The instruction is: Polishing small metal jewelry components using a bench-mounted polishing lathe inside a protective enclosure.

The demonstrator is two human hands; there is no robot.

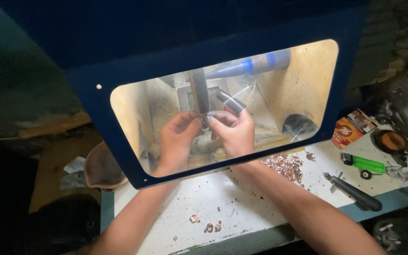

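Dim workshop, speckled white desk (242, 198) under a blue hood with a clear viewing pane (175, 156). Behind the pane, left hand (175, 139) and right hand (234, 132) brought together, fingertips pinched shut on a small metal piece (205, 115) — too small to identify — pressed against the lower end of an upright grey belt or spindle (200, 92). Dark protective cap (230, 101) on one right finger. Blue-tipped tapered spindle (246, 66) pointing in from the upper right of the chamber.

Heap of copper-coloured pieces (286, 165) near the desk's right half, just outside the pane; a few strays (208, 225) by the front edge. Black-handled tool (355, 193) and green lighter (364, 164) toward the right edge.

Likely hazards: bare left fingertips touching the abrasive — a slip could skin them. Tiny piece held only by pinch, so a snag could fling it into the chamber. Second spindle close above the knuckles; a raised hand could meet it. Whether either spindle is turning, impossible to tell.
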